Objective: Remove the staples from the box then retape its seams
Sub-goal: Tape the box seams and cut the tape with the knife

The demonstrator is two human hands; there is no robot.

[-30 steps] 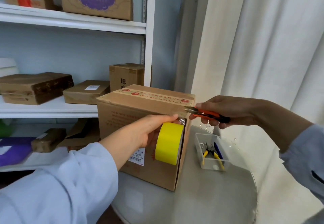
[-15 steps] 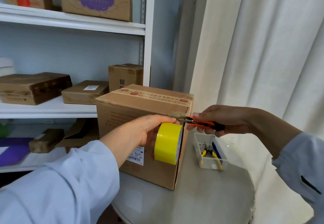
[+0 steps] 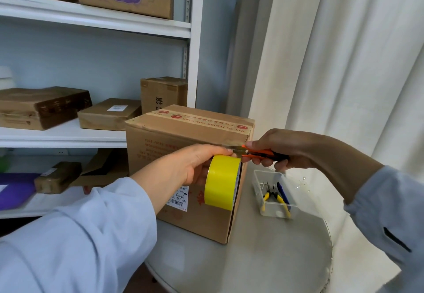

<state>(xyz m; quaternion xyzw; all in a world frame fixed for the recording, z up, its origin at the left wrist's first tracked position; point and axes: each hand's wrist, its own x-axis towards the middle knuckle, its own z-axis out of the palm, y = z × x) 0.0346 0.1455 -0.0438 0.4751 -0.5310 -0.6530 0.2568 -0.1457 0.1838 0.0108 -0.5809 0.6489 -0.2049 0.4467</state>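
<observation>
The cardboard box [image 3: 183, 155] stands at the centre of the frame on a round grey table [image 3: 263, 258], its near vertical corner running down toward the lower middle. The left hand [image 3: 190, 164] comes in from the lower left and grips the roll of yellow tape [image 3: 222, 182], fingers curled over the top of the roll, holding it against the box face just left of that corner. The right hand [image 3: 275, 148] enters from the right, fingers wrapped round the orange handle of a small pair of snips [image 3: 257, 152].

The relation that matters is at the top of the roll. The snips lie almost level, long axis left to right, tips pointing left toward the left hand's fingertips. The tips sit just above the roll's upper edge and very near, perhaps touching, those fingertips; the short run of tape between roll and box cannot be made out. Judging by this, the step in hand is cutting the strip free after a seam has been taped, and the blades must close across the tape, not the fingers beside it. The right hand is the one that acts; the left only steadies.

A clear plastic tray [image 3: 273, 210] holding yellow-handled pliers [image 3: 275, 197] sits on the table at centre right, apart from the box.
</observation>
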